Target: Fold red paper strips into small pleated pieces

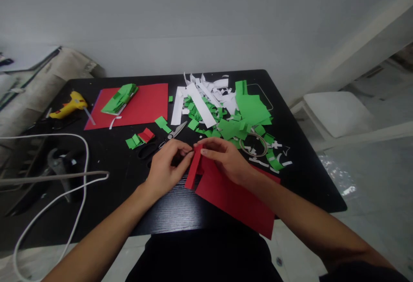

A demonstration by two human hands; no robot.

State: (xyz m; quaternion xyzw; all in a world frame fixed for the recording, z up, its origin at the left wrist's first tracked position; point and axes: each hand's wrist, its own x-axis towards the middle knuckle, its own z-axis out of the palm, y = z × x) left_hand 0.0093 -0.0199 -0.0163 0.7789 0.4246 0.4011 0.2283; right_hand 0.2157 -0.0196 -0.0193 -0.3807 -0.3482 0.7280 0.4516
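A narrow folded red paper strip [192, 171] stands between my two hands near the front of the black table. My right hand [226, 157] pinches its upper end between thumb and fingers. On its other side, my left hand [169, 163] has thumb and forefinger pressed together at the strip's top edge; what lies in that pinch is too small to make out. Beneath my right hand and forearm lies a large red paper sheet [238, 196], one corner hanging past the table's front edge. Scissors [176, 132] with dark handles rest, blades apart, just beyond my left hand.
Green paper scraps [232, 129] and white paper strips [201, 105] are heaped at the back. Another red sheet [148, 101] carries a green paper bundle [121, 99]. A yellow glue gun [69, 105], pliers [60, 170] and a white cable [85, 187] lie left; a tape ring [264, 146] lies right.
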